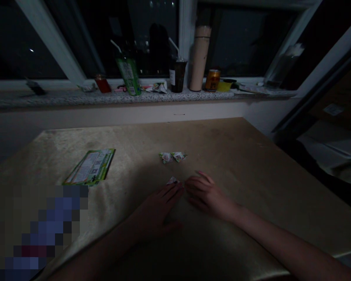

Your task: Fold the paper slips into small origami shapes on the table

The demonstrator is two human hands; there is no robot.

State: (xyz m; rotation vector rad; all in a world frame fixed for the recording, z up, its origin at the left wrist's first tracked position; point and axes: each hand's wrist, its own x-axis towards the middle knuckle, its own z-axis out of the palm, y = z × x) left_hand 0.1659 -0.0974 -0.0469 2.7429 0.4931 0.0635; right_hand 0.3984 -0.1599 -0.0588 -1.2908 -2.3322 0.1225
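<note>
My left hand (160, 205) lies nearly flat on the table with its fingers stretched out, over the near part of a small folded paper triangle (173, 180). Only the tip of that paper shows past my fingertips. Just to the right, my right hand (206, 193) rests low over the table with loosely bent fingers slightly apart, its fingertips close to those of my left. No object shows in it. Farther back, two folded paper triangles (165, 157) (179, 157) sit side by side, printed in green and white.
Green printed leaflets (90, 168) lie stacked at the left of the cloth-covered table (222, 144). On the stone windowsill (90, 98) stand a green bottle (129, 76), a dark cup with a straw (178, 76), a pink flask (199, 58) and an orange can (212, 80). A pixelated patch hides the lower left.
</note>
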